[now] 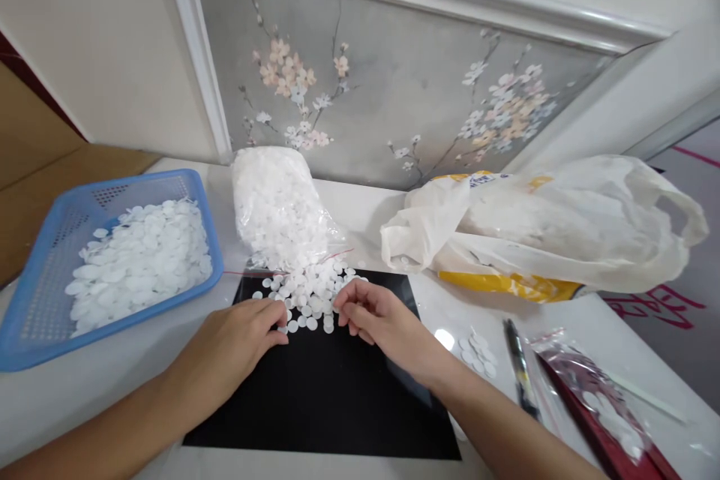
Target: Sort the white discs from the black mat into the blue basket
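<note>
A heap of small white discs (315, 289) spreads over the far edge of a black board (320, 397). At the heap's left edge is my left hand (247, 330), palm down, its fingers bent with a gap between thumb and forefinger; nothing shows in it. On the heap's right side is my right hand (376, 315), its fingers curled in and the tips close to the discs. Whether a disc is pinched there is hidden. Just behind the heap lies a clear plastic bag (275, 195) packed with the same discs, its mouth towards the board.
At left stands a blue basket (211, 240) part-filled with discs. A white and yellow carrier bag (523, 232) lies at back right. Nearer are a small disc group (478, 354), a black pen (520, 367) and a clear packet (596, 390). A floral panel (371, 105) rises behind.
</note>
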The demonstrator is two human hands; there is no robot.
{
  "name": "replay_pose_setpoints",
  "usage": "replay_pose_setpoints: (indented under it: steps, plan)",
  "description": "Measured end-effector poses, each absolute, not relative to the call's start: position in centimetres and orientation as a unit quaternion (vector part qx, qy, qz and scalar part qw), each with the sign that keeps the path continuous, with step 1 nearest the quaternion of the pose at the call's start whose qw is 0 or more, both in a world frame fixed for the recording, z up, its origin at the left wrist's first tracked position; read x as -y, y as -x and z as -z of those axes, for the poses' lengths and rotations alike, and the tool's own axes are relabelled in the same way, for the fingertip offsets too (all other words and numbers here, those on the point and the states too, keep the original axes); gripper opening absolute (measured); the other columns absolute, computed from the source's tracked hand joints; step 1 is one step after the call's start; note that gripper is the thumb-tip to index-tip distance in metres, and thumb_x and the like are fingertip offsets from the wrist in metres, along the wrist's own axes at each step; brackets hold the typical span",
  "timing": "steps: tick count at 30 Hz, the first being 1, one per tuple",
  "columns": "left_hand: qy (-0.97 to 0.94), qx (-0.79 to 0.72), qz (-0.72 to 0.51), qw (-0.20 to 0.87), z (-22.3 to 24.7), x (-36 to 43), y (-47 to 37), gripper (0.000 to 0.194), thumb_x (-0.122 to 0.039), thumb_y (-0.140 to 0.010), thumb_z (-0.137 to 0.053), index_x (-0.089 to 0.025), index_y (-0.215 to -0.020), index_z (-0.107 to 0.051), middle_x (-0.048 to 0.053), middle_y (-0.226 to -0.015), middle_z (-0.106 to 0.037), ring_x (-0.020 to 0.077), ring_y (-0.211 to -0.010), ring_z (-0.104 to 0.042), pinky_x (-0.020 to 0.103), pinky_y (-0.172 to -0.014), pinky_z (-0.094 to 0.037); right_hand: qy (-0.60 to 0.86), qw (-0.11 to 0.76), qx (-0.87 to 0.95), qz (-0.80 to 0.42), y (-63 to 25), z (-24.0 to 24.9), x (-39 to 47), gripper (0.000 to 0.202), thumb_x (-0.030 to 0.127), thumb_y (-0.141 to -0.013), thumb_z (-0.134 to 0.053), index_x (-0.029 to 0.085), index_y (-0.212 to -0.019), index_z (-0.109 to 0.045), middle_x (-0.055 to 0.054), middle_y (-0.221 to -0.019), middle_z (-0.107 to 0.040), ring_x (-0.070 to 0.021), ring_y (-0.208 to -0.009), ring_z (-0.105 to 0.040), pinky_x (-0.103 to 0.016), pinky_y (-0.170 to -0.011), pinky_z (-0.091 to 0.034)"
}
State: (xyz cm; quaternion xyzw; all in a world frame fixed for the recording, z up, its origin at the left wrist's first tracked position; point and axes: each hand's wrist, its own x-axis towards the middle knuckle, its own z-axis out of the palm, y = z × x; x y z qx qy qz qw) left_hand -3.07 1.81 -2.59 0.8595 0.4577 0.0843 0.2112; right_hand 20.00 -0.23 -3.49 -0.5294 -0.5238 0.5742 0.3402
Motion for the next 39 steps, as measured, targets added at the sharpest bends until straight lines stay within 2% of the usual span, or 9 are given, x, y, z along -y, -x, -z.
replay_pose_setpoints:
  steps: [5, 12, 16, 19, 22, 28, 33, 36, 39]
  plan:
    - [-0.845, -0.473, -0.098, 0.231, 2.4, -1.5, 2.9, 0.02, -0.021, -0.09, -0.045, -0.023, -0.07, -0.05, -0.002, -0.069, -0.058, 0.0182, -0.064, -0.055, 0.029, -0.057, -0.032, 0.567, 0.263, 0.674, -0.393, -19.5, 3.7, -0.1, 0.01, 0.018, -0.086, -0.061, 0.021, -0.078, -0.065, 0.003, -0.07, -0.061, -0.0139, -0.067, -0.057, -0.026, -0.064, -0.043]
    - [-0.571, -0.477, -0.176, 0.644, 1.9, -1.6, 2.5, 0.023, -0.039, -0.089, -0.051, -0.021, -0.075, -0.046, -0.001, -0.074, -0.064, 0.0086, -0.052, -0.04, 0.022, -0.05, -0.028, 0.525, 0.204, 0.785, -0.257, -19.0, 4.6, 0.7, 0.013, 0.012, -0.091, -0.058, 0.021, -0.087, -0.066, -0.003, -0.089, -0.065, -0.0179, -0.076, -0.065, -0.03, -0.072, -0.05]
    - [-0.468, -0.47, -0.251, 0.705, 1.9, -2.3, 2.5, 0.016, -0.028, -0.079, -0.059, -0.021, -0.077, -0.045, 0.001, -0.078, -0.065, 0.0087, -0.056, -0.046, 0.021, -0.048, -0.024, 0.537, 0.209, 0.781, -0.24, -19.0, 4.7, 0.4, 0.014, 0.015, -0.094, -0.053, 0.021, -0.084, -0.061, -0.003, -0.087, -0.063, -0.0175, -0.072, -0.064, -0.03, -0.069, -0.05]
    - [-0.512, -0.474, -0.246, 0.673, 1.9, -2.6, 2.6, 0.011, -0.031, -0.082, -0.055, -0.021, -0.085, -0.05, -0.002, -0.072, -0.06, 0.011, -0.057, -0.048, 0.022, -0.047, -0.025, 0.565, 0.238, 0.745, -0.265, -19.1, 4.4, 0.4, 0.014, 0.016, -0.092, -0.054, 0.021, -0.08, -0.058, -0.002, -0.082, -0.063, -0.0174, -0.072, -0.062, -0.029, -0.067, -0.048]
    - [-0.68, -0.505, -0.179, 0.5, 2.3, -2.4, 2.7, 0.017, -0.037, -0.086, -0.054, -0.022, -0.083, -0.059, -0.004, -0.066, -0.054, 0.0129, -0.058, -0.049, 0.024, -0.051, -0.031, 0.596, 0.256, 0.673, -0.357, -19.5, 4.2, 0.5, 0.016, 0.024, -0.093, -0.052, 0.022, -0.078, -0.057, 0.002, -0.066, -0.058, -0.0146, -0.061, -0.056, -0.026, -0.057, -0.042]
    - [-0.871, -0.433, -0.112, 0.204, 4.0, -1.8, 3.0, 0.01, -0.024, -0.09, -0.057, -0.024, -0.094, -0.066, 0.0, -0.094, -0.07, 0.0195, -0.085, -0.065, 0.027, -0.07, -0.043, 0.585, 0.276, 0.551, -0.527, -19.9, 4.4, 0.4, 0.021, 0.036, -0.089, -0.054, 0.02, -0.076, -0.052, 0.004, -0.06, -0.06, -0.0093, -0.047, -0.048, -0.023, -0.05, -0.038]
    - [-0.927, -0.351, -0.106, 0.076, 4.9, -2.0, 3.0, 0.025, -0.019, -0.095, -0.047, -0.019, -0.075, -0.06, 0.0, -0.073, -0.062, 0.0172, -0.067, -0.06, 0.027, -0.057, -0.036, 0.547, 0.342, 0.517, -0.563, -20.2, 4.3, 0.3, 0.014, 0.032, -0.084, -0.058, 0.02, -0.081, -0.051, 0.001, -0.072, -0.064, -0.0113, -0.055, -0.056, -0.022, -0.047, -0.04]
    - [-0.925, -0.351, -0.119, 0.08, 4.6, -1.8, 2.9, 0.031, -0.014, -0.095, -0.039, -0.019, -0.069, -0.056, 0.001, -0.069, -0.059, 0.0164, -0.063, -0.054, 0.028, -0.055, -0.032, 0.572, 0.292, 0.581, -0.5, -20.4, 4.0, 0.5, 0.006, 0.024, -0.085, -0.059, 0.019, -0.08, -0.06, 0.003, -0.067, -0.06, -0.0119, -0.059, -0.056, -0.023, -0.051, -0.041]
    - [-0.848, -0.444, -0.134, 0.256, 3.7, -1.5, 2.5, 0.021, -0.019, -0.09, -0.045, -0.021, -0.069, -0.052, -0.003, -0.064, -0.057, 0.0133, -0.058, -0.049, 0.025, -0.054, -0.032, 0.563, 0.245, 0.691, -0.383, -20.2, 4.1, 0.8, 0.008, 0.014, -0.084, -0.065, 0.02, -0.079, -0.064, 0.002, -0.075, -0.063, -0.0141, -0.07, -0.06, -0.025, -0.064, -0.046]
